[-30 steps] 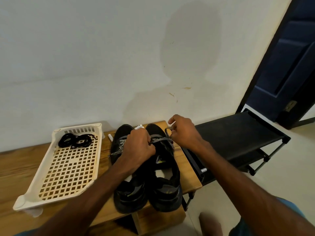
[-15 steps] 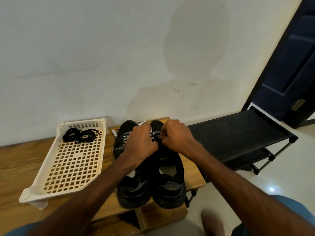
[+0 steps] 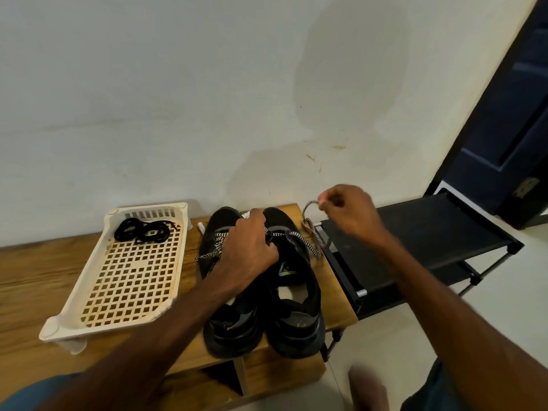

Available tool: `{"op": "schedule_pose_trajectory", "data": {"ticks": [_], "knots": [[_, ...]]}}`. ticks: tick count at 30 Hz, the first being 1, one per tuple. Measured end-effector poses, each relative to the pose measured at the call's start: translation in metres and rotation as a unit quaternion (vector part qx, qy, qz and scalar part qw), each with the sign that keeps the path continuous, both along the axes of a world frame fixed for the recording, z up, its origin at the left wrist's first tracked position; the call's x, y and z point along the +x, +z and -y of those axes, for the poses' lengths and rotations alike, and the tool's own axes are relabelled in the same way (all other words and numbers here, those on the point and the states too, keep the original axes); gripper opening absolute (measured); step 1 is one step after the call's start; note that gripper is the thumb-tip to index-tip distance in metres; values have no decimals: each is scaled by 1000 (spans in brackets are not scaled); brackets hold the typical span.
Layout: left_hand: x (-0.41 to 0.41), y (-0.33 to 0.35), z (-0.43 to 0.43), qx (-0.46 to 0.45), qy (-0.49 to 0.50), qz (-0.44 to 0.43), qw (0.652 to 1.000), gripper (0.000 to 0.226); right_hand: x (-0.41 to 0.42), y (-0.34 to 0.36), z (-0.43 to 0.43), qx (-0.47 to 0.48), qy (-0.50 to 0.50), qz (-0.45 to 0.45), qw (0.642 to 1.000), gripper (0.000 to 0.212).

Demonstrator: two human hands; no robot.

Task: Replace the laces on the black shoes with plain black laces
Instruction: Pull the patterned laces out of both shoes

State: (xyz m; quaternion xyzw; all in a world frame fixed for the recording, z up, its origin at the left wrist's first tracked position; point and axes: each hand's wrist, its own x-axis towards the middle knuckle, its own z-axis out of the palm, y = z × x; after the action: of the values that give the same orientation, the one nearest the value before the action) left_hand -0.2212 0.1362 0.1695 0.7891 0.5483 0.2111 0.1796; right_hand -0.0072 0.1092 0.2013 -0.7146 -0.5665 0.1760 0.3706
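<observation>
Right hand (image 3: 347,210) has drawn a patterned lace (image 3: 310,246) free to the right

Half a second ago both hands were bunched together over the lacing. Now the right hand has swung up and out toward the wall, pinching the lace's tip between thumb and fingertips, so the black-and-white cord loops loosely from the right shoe (image 3: 296,307) up to it. The left hand (image 3: 249,250) has stayed put, its fingers curled down on the front of the right shoe at the lacing. The left shoe (image 3: 231,324) touches it side by side, toes to the wall, on the wooden worktop (image 3: 32,277). Just left of the shoes sits a cream perforated tray (image 3: 74,329), and the plain black laces (image 3: 145,231) lie coiled at its far end.
</observation>
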Motion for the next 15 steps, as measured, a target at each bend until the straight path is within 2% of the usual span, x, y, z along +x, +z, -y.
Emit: {"op": "schedule_pose_trajectory", "data": {"ticks": [3,6,8,10,15], "knots": [[0,2,2,1,6,16,1000,68,-22,-9,-3,-31,64,116,991,36],[-3,3,4,5,12,21,1000,72,-38,-15,-4,-93,125,119,981,25],[-3,2,8,3,11,15,1000,63,-44,-19,-4,-110,126,129,977,22],[-2,2,11,9,15,-11,1000,44,-46,-20,-5,-101,107,140,979,20],[4,3,14,47,25,-158,986,24,-47,-20,-9,-107,70,161,979,12]]}}
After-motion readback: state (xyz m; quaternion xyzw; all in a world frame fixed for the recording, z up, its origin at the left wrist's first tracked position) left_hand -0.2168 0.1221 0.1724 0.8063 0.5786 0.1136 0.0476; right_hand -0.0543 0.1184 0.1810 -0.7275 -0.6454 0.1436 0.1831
